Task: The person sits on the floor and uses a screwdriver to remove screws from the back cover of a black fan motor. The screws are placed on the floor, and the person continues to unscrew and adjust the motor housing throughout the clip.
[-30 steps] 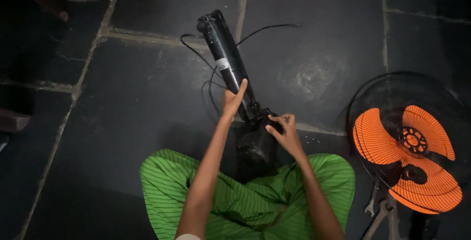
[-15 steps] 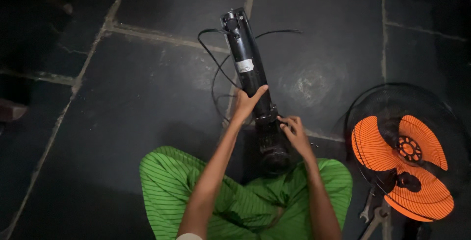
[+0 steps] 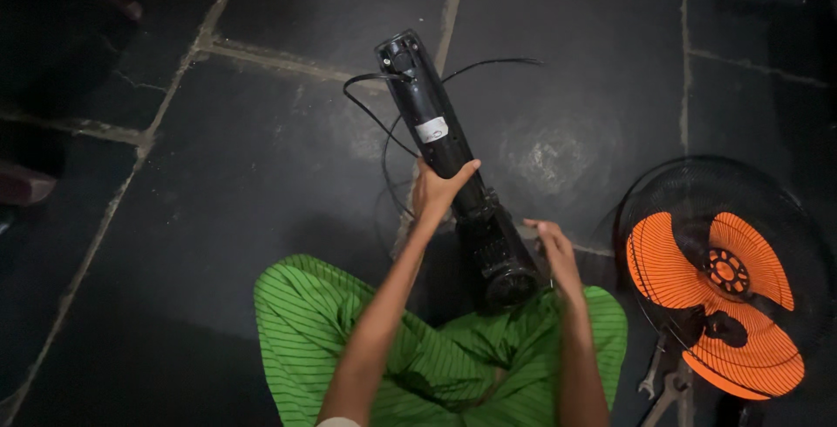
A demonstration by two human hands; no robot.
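Gripped mid-shaft by left hand (image 3: 438,190), black fan column (image 3: 453,170) slants away.

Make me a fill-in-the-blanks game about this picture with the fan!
1. The left hand grips the black fan column lying over the person's ____.
2. The fan blades inside the round grille are coloured ____.
3. The right hand is beside the column's ____ end, which bears the motor housing.
4. The person's striped trousers are ____.

Missing words: lap; orange; near; green
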